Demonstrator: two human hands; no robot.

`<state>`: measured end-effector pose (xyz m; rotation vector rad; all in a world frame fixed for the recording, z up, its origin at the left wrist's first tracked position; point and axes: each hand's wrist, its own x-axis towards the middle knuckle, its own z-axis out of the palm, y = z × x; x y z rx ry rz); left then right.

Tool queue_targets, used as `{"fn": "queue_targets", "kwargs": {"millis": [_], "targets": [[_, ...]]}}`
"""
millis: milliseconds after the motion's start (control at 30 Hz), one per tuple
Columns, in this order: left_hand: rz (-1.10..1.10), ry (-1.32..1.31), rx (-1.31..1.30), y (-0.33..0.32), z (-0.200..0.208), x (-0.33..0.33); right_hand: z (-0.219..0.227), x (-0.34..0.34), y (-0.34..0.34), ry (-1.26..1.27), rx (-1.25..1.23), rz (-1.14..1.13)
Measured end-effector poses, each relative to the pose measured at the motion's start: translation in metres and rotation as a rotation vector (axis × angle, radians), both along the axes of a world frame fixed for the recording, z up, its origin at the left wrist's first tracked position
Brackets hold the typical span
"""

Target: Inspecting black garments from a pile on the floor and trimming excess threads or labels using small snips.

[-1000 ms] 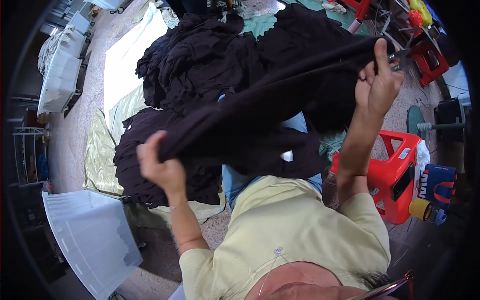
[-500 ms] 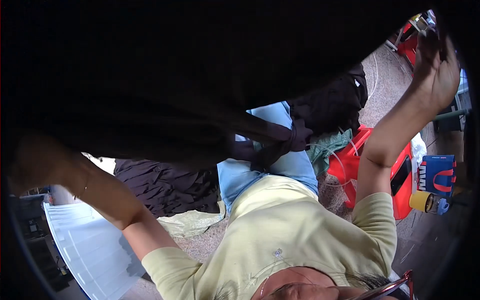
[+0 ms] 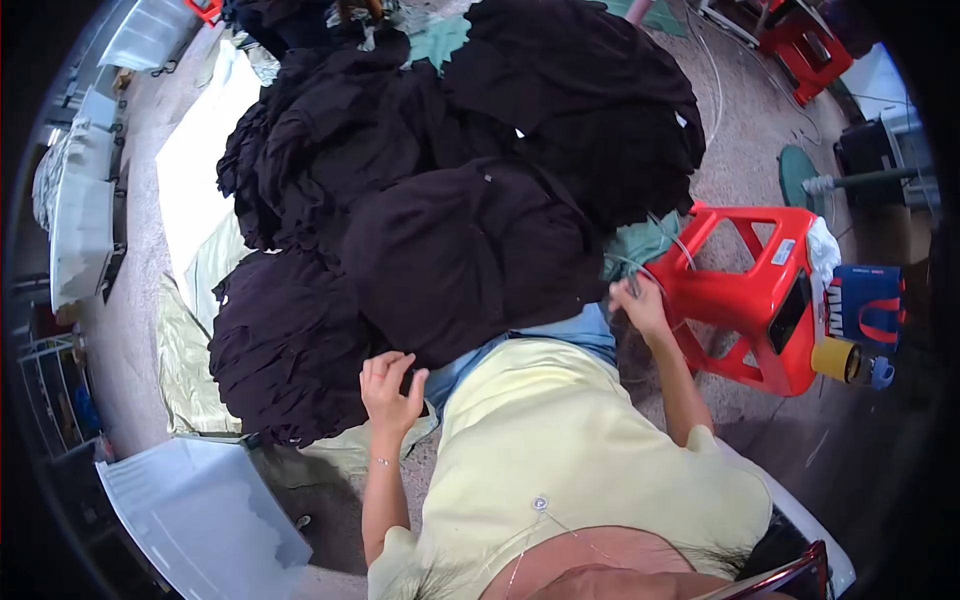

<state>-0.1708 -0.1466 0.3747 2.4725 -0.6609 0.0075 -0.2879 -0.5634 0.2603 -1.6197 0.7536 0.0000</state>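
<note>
A dark garment [image 3: 470,250] lies spread over my lap, its near edge on my jeans [image 3: 570,325]. My left hand [image 3: 390,395] is just off its near left edge, fingers apart and holding nothing. To the right of the garment, my right hand [image 3: 642,305] is closed with fingertips pinched; something small and dark shows at them, too small to name. Around the lap cloth lie a dark cloth pile [image 3: 285,350] at left, a heap [image 3: 330,130] farther back and another pile [image 3: 590,100] at back right.
On my right stands a red plastic stool [image 3: 740,290] with a phone [image 3: 790,312] on it. Beside it are a blue bag [image 3: 868,305] and a yellow-sleeved bottle [image 3: 840,360]. A translucent plastic bin [image 3: 205,510] stands at near left. Pale sheeting [image 3: 205,160] covers floor at left.
The dark cloth that both raised hands held up across the view is now down on my lap. Both hands have come down and inward, and the left has let go.
</note>
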Motion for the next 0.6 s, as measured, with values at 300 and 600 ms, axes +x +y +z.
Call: {"fn": "queue_targets", "kwargs": {"millis": [300, 600], "targets": [[0.219, 0.075, -0.006, -0.146, -0.023, 0.024, 0.106, 0.183, 0.038, -0.607, -0.612, 0.324], [0.236, -0.051, 0.139, -0.139, -0.055, 0.020, 0.130, 0.270, 0.070, -0.585, -0.401, 0.759]]}}
